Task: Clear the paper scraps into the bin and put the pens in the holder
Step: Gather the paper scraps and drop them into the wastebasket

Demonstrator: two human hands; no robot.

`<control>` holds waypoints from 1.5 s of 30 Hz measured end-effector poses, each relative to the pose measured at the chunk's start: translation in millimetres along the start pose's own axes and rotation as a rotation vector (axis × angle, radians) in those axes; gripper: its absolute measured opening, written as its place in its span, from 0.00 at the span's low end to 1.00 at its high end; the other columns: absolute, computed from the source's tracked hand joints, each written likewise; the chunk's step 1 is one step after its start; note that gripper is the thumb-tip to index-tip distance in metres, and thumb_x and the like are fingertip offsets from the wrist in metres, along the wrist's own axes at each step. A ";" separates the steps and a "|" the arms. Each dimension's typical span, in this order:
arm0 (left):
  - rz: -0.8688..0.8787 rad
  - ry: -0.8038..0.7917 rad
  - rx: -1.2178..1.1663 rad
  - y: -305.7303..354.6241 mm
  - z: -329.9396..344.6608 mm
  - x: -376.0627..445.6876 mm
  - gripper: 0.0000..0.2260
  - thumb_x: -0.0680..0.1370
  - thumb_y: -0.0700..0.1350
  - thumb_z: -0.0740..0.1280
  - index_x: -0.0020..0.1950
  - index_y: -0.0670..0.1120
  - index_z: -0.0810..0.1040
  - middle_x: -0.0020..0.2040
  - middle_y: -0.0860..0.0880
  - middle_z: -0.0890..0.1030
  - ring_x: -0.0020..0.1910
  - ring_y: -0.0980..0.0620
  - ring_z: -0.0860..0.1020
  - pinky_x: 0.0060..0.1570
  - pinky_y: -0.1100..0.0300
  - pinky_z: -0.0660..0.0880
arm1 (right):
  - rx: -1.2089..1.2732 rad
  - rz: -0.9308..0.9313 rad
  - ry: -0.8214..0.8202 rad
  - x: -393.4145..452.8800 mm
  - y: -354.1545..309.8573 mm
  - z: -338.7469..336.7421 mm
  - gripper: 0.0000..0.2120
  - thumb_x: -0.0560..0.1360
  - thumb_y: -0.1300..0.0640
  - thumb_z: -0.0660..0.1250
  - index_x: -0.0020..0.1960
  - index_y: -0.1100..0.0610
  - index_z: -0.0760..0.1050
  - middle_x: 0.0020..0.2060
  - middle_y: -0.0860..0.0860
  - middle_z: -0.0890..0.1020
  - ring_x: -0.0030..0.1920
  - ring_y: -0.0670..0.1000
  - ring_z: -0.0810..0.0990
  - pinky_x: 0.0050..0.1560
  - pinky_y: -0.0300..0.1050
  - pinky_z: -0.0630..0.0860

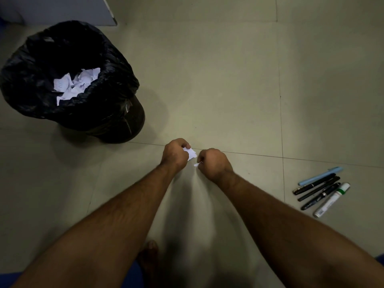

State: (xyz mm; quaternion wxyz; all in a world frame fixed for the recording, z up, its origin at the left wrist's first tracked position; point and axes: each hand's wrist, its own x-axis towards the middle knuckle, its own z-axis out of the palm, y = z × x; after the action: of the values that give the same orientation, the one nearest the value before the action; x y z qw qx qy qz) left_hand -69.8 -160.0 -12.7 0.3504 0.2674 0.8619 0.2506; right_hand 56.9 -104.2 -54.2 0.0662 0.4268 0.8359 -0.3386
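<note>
My left hand (174, 153) is closed around a white paper scrap (191, 153) that sticks out by its fingers. Just to its right, my right hand (214, 163) pinches a tiny white scrap (196, 164) low over the tiled floor. At the upper left stands the bin (116, 84), lined with a black bag, and several white paper scraps (74, 84) lie inside it. Far to the right on the floor lies a group of pens (318, 189): a light blue one, three dark ones and a white marker (332, 199). No pen holder is in view.
A grey cabinet corner (108, 15) stands behind the bin at the top left. My bare foot (149, 256) shows at the bottom centre, between my forearms. Blue cloth shows at the bottom edge.
</note>
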 end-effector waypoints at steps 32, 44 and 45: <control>0.196 0.491 0.121 62.4 -315.2 -0.8 0.21 0.77 0.42 0.66 0.70 0.47 0.73 0.70 0.45 0.73 0.68 0.46 0.72 0.63 0.59 0.68 | 0.682 -0.054 0.210 61.1 -347.1 -153.6 0.09 0.72 0.59 0.70 0.51 0.52 0.83 0.50 0.50 0.86 0.52 0.53 0.84 0.52 0.41 0.77; 0.045 0.265 0.684 56.1 -310.5 -13.9 0.15 0.77 0.49 0.66 0.61 0.44 0.77 0.60 0.43 0.80 0.58 0.42 0.79 0.52 0.53 0.75 | 0.558 0.071 0.517 42.5 -309.9 -115.0 0.21 0.72 0.56 0.69 0.65 0.50 0.76 0.62 0.56 0.75 0.61 0.61 0.75 0.59 0.49 0.73; 0.062 0.231 0.672 55.2 -310.5 -16.1 0.17 0.78 0.51 0.65 0.63 0.44 0.76 0.63 0.43 0.78 0.60 0.42 0.77 0.55 0.53 0.74 | 0.666 0.132 0.482 44.1 -310.7 -106.0 0.23 0.73 0.57 0.68 0.68 0.50 0.73 0.63 0.56 0.74 0.61 0.61 0.76 0.59 0.49 0.73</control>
State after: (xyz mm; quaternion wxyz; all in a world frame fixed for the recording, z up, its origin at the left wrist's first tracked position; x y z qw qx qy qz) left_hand -273.4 -205.8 224.3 0.1353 0.3636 0.9216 -0.0077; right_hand -187.4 -135.0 167.4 -0.2515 0.5445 0.6432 -0.4761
